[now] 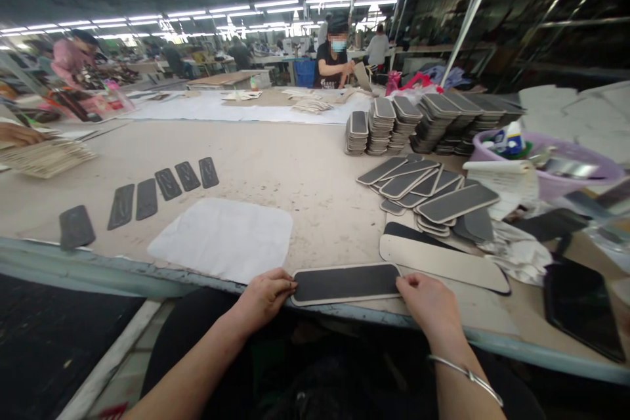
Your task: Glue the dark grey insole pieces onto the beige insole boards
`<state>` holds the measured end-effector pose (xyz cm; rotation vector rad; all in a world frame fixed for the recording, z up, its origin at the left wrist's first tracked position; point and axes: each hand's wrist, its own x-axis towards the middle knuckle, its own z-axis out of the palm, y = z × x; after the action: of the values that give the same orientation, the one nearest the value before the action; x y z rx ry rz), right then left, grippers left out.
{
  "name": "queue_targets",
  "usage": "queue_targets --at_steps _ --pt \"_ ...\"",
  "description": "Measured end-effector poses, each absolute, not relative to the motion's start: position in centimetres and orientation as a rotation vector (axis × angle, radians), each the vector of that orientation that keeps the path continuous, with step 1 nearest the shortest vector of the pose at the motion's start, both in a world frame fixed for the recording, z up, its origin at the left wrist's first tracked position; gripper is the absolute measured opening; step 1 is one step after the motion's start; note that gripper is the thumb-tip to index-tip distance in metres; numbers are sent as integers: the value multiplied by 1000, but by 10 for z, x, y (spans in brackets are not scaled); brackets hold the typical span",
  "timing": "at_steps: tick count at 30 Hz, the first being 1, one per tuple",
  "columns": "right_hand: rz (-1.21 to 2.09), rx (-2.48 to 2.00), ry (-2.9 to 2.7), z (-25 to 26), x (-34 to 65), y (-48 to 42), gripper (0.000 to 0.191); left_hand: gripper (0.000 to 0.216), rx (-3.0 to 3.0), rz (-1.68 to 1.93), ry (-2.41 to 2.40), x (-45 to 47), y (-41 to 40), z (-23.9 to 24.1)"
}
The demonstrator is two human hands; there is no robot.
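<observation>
A long black pad with a pale border [345, 283] lies flat at the near edge of the beige worktable [295, 170]. My left hand [263, 296] grips its left end with curled fingers. My right hand [429, 305], a bangle on its wrist, holds the right end the same way. A white cloth [224, 237] lies just left of the pad. To the right rests a pale strip over a black one [443, 261].
Loose black pads [428, 191] are heaped at the right, with stacks [388, 123] behind them. A row of dark pieces [147, 197] lies at the left. A purple basin [551, 167] and dark sheet [583, 305] sit far right. A masked person [335, 59] works at the far table.
</observation>
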<state>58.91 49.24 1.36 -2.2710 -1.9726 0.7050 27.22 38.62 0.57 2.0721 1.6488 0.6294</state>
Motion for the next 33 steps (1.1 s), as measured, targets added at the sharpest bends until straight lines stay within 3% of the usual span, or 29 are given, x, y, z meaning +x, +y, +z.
queue_targets --at_steps 5,10,15,19,22,24,33 --pt "719 -2286 -1966 16 585 489 28 24 2072 621 1650 273 387 6" --pt "625 -2323 -1797 16 587 481 46 23 2078 623 1626 272 388 6" --pt "533 -2276 -1758 20 595 478 41 23 2069 611 1634 271 388 6" --pt "256 -1741 -1973 20 551 454 55 24 2073 619 1623 272 388 6" --pt "330 -1169 -2478 13 503 429 59 25 2064 625 1642 273 388 6" --pt "426 -1026 -2653 8 486 421 65 25 2057 623 1651 274 388 7" --pt "213 -1724 -2535 -13 553 458 68 19 1976 658 1708 275 391 9"
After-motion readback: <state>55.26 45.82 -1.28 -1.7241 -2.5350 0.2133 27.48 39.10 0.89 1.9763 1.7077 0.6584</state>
